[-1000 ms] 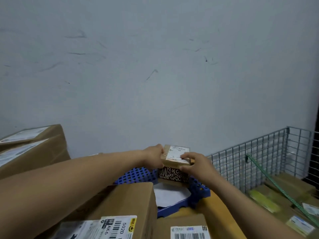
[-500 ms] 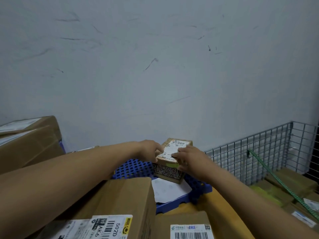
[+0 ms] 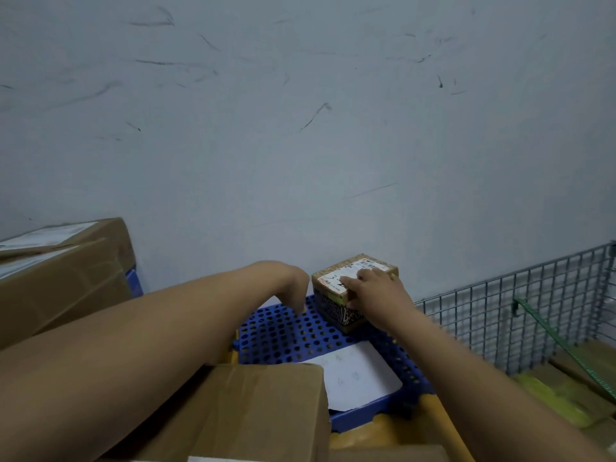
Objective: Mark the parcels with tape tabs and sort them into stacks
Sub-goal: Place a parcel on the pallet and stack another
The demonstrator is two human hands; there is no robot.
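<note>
A small brown patterned parcel [image 3: 336,310] with a white label and a yellow-green tape tab stands on the blue perforated pallet [image 3: 286,335] near the wall. My right hand [image 3: 376,295] rests on its top, fingers lying over the label. My left hand [image 3: 293,288] hangs just left of the parcel with loosely curled fingers, holding nothing and apart from it.
A white flat parcel [image 3: 360,375] lies on the pallet in front. Large cardboard boxes [image 3: 260,415] sit near me and more boxes [image 3: 63,278] stand at the left. A wire cage [image 3: 520,308] with boxes and a green strap is at the right.
The small parcel came down onto the blue pallet. My left hand let go of it and drew back to the left; my right hand stays on its top.
</note>
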